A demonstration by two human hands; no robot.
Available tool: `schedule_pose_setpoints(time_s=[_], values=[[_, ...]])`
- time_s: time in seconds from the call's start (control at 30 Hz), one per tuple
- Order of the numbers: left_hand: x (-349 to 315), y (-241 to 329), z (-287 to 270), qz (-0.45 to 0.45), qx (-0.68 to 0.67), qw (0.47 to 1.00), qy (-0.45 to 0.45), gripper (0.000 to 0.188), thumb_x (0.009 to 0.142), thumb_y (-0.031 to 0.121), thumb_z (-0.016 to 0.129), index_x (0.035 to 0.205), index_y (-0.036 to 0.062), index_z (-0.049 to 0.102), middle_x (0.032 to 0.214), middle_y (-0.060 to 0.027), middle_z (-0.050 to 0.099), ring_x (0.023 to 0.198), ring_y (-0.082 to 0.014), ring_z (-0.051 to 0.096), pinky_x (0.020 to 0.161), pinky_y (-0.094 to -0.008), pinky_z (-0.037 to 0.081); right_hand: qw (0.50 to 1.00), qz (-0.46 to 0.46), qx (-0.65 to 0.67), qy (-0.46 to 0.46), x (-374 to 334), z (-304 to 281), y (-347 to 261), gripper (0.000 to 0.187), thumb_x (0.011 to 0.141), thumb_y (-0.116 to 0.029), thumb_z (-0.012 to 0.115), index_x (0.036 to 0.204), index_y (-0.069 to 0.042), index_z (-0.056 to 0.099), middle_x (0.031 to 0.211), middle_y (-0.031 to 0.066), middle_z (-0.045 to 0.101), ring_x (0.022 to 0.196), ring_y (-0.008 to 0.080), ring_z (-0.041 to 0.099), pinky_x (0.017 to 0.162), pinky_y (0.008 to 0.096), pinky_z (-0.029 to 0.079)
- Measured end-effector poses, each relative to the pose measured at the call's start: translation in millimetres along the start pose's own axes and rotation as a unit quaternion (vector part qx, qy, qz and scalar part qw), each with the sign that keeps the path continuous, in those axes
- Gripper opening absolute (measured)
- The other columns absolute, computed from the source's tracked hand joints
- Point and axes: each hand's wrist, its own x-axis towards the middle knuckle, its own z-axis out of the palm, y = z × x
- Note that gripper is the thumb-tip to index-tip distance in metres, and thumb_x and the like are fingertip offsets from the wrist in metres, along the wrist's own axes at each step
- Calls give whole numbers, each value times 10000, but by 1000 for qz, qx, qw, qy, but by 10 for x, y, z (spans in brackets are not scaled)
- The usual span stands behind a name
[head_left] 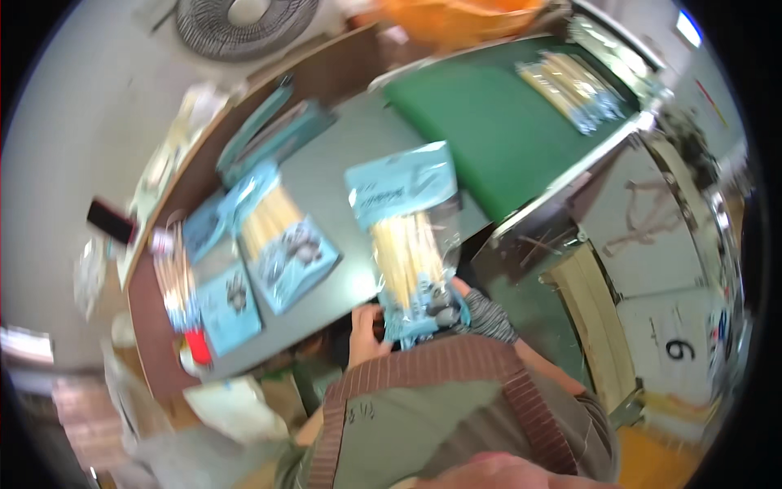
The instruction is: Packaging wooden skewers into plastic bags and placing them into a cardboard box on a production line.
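A blue and clear packet of pale wooden sticks (409, 253), probably chopsticks, extends from the grey tabletop past its near edge toward my apron. At its lower left corner is my left hand (366, 332), fingers curled; whether they pinch the packet is hidden. My right hand (461, 287) is at the packet's lower right side, largely covered by it, with a striped sleeve cuff behind. Left of this packet lies another blue packet of sticks (273, 216), with a panda-like print. A flat blue packet (230, 308) rests farther left.
A teal long-armed tool (277, 138), perhaps a sealer, stands at the table's back. On the right, a green conveyor belt (481, 122) carries more stick packets (574, 90). Loose sticks (175, 277) and a red-capped container (197, 349) sit at the left edge. A fan (244, 24) is beyond.
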Motion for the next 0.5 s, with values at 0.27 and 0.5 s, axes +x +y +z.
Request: schedule_pose_setpoints(time_s=[0.27,0.5], values=[[879,1276,-1142,83,-250,955,134,338,779,-34,567,1100,4,469,971,-40,530,836,-99,556,736,-242,461,467,-484,-734,93,345,1938,-1202,375,714,83,525,1045,-56,635,847,74,668,672,167,627,574,290,520],[1527,1708,-2312,10,-32,999,14,205,784,57,511,935,-10,632,731,-48,600,604,-107,595,548,-240,492,534,-34,-844,42,792,3033,-2086,230,811,-173,632,1000,-44,651,670,54,622,558,89,590,493,209,481]])
